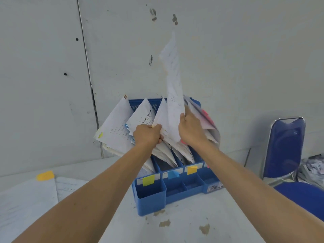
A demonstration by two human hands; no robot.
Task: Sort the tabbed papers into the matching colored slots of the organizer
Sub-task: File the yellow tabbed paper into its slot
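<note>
Fingers (157, 128) of left hand (147, 135) and right hand (191, 128) clutch papers (172, 81) crowding the organizer (151, 195), chair (284, 146) alongside.

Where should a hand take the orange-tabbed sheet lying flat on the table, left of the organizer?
Probably at its far right corner, beside the orange tab. The sheet lies flat on the table, so slide fingers under that right edge, where it seems to lie over another sheet, coming from the organizer side.
</note>
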